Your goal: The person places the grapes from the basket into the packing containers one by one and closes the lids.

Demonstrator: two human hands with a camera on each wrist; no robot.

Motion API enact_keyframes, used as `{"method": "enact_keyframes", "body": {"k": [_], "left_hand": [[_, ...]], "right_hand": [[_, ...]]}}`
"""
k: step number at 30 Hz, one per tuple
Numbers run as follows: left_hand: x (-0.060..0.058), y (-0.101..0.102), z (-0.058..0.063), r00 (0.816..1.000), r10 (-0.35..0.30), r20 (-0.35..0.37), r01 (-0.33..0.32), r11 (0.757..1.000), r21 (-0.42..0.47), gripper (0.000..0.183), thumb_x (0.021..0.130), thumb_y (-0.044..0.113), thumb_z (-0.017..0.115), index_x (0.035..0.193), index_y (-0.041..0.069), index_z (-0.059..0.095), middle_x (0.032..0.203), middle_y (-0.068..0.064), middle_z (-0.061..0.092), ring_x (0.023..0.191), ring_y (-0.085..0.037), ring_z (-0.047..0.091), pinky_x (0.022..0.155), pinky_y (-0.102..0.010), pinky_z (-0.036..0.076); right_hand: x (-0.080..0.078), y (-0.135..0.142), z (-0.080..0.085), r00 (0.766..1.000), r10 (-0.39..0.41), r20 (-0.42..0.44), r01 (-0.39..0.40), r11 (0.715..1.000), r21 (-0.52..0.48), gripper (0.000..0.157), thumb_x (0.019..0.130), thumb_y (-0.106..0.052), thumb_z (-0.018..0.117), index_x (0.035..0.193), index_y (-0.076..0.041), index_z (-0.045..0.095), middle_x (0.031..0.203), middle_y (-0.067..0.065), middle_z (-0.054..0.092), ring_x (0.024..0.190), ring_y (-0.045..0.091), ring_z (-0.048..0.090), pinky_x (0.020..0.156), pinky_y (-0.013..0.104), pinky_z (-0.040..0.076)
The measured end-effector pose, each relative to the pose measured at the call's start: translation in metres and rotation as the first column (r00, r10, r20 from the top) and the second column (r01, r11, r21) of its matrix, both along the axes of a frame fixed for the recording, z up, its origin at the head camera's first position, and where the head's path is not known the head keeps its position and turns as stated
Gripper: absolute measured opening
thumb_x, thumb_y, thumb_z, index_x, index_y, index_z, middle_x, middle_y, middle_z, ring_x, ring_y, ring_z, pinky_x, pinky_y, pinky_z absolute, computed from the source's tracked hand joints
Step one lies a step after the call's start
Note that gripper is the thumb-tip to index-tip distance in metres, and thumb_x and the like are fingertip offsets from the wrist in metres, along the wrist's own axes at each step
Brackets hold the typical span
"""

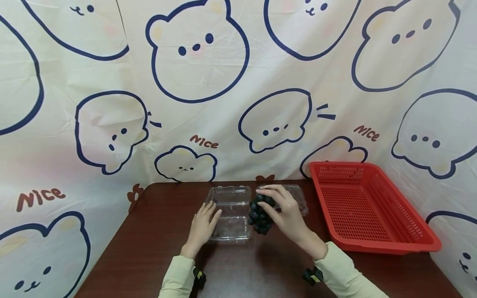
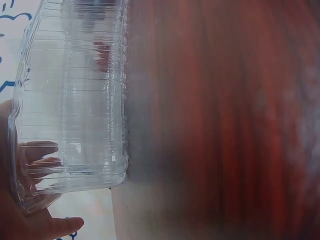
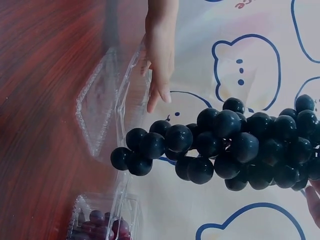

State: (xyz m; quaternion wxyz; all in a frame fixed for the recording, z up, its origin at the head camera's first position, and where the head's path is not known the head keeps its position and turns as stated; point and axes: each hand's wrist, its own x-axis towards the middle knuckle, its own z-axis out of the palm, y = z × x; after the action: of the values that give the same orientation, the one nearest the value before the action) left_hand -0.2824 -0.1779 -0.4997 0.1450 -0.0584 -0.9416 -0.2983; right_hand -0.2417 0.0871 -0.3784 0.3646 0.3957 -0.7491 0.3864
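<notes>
A bunch of dark grapes (image 1: 259,219) hangs from my right hand (image 1: 290,213), which grips it by its upper end. In the right wrist view the round, blackish grapes (image 3: 227,150) fill the middle, with only a bit of fingers (image 3: 314,200) at the right edge. The bunch is just right of a clear plastic clamshell box (image 1: 232,228), which lies with its lid raised open. My left hand (image 1: 202,227) rests against that box's left side, fingers fairly straight. The left wrist view shows its fingers through the transparent wall (image 2: 75,115).
Behind the right hand sits a second clear box (image 1: 299,200); in the right wrist view a clear box holds reddish-purple grapes (image 3: 95,225). On the right stands a red plastic basket (image 1: 372,244). The brown table (image 1: 149,248) meets a printed cloth (image 1: 223,124) at the back.
</notes>
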Motion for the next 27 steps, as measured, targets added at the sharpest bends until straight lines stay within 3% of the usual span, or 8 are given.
{"method": "enact_keyframes", "body": {"k": [7,16,23,27], "left_hand": [[-0.001,0.002,0.001,1.0,0.006,0.016,-0.006,1.0,0.002,0.058,0.089,0.051,0.035,0.13,0.011,0.042,0.139,-0.004,0.033,0.132,-0.024,0.017,0.099,-0.059,0.015],[-0.001,0.002,0.001,1.0,0.005,0.0,-0.005,1.0,0.006,0.061,0.088,0.055,0.031,0.13,0.011,0.044,0.138,-0.004,0.035,0.132,-0.025,0.02,0.099,-0.058,0.017],[0.0,0.002,0.001,1.0,0.001,0.007,-0.001,1.0,0.018,0.064,0.087,0.057,0.03,0.13,0.012,0.043,0.138,-0.004,0.034,0.132,-0.023,0.018,0.099,-0.058,0.017],[0.0,0.001,0.001,1.0,0.003,0.014,-0.003,1.0,0.018,0.063,0.088,0.057,0.03,0.13,0.012,0.043,0.139,-0.004,0.034,0.132,-0.023,0.018,0.1,-0.058,0.016]], "right_hand": [[-0.001,-0.004,0.001,1.0,-0.002,0.022,0.002,1.0,-0.011,0.039,0.077,-0.011,0.066,0.114,-0.016,0.057,0.111,0.001,0.054,0.101,0.013,0.051,0.085,0.021,0.043],[-0.004,-0.01,0.001,0.999,-0.025,0.046,0.026,1.0,-0.015,0.038,0.078,-0.013,0.066,0.114,-0.018,0.057,0.11,0.0,0.053,0.099,0.01,0.052,0.082,0.02,0.045],[-0.008,-0.014,0.002,0.997,-0.057,0.042,0.057,0.998,0.003,0.035,0.078,-0.017,0.065,0.113,-0.018,0.058,0.111,-0.003,0.053,0.095,0.007,0.052,0.067,0.016,0.044],[-0.011,-0.016,0.002,0.997,-0.066,0.038,0.066,0.998,0.008,0.035,0.079,-0.019,0.065,0.113,-0.019,0.058,0.11,-0.004,0.053,0.095,0.007,0.052,0.073,0.019,0.046]]}}
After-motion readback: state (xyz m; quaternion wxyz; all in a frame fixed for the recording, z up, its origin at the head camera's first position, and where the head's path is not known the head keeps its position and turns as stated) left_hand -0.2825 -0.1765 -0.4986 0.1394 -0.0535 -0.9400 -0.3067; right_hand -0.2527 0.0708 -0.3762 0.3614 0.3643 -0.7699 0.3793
